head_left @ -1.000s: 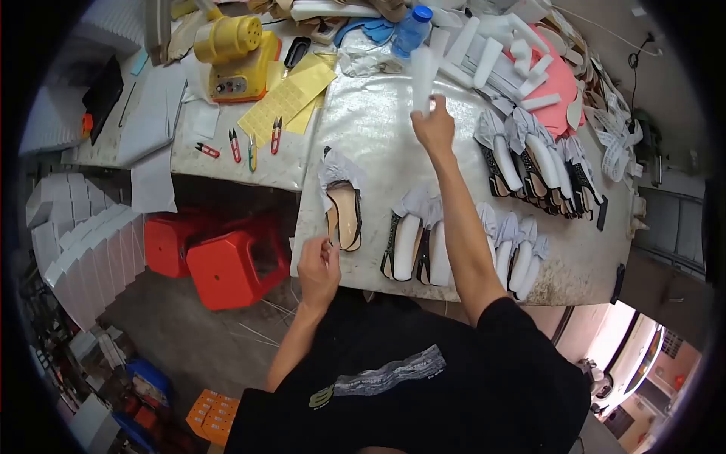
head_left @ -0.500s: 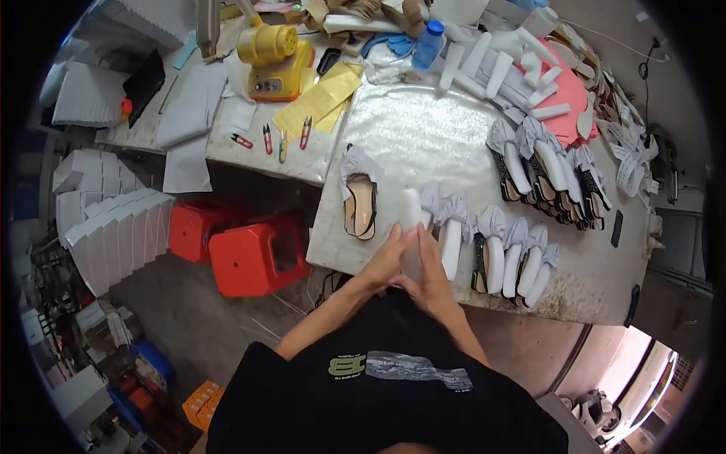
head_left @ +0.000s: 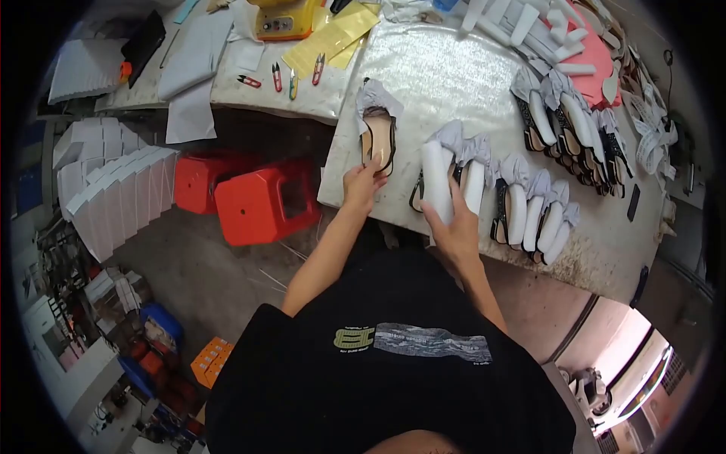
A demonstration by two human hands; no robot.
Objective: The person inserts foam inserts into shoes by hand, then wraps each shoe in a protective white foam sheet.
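My left hand (head_left: 364, 184) is at the near end of a sandal (head_left: 380, 135) with a tan insole and black straps, its fingers closed on the heel part. Grey tissue is stuffed in the sandal's toe. In my right hand (head_left: 457, 225) is a white foam strip (head_left: 435, 175), gripped near its lower end and slanting away from me. Behind that strip stands another tissue-stuffed sandal (head_left: 417, 192), mostly covered. Just right of my right hand, a foam strip (head_left: 474, 185) lies along one more sandal.
Several sandals with foam (head_left: 529, 216) line the table's (head_left: 348, 193) front edge, and more sandals (head_left: 571, 132) are bunched behind. Loose foam strips (head_left: 525, 26) lie at the back. Small thread snips (head_left: 318, 69) are at the left table, above red stools (head_left: 257, 208).
My hands were together around the foam strip and have parted. The left has reached the sandal's heel; the right keeps the strip. The view has shifted, so the table sits higher.
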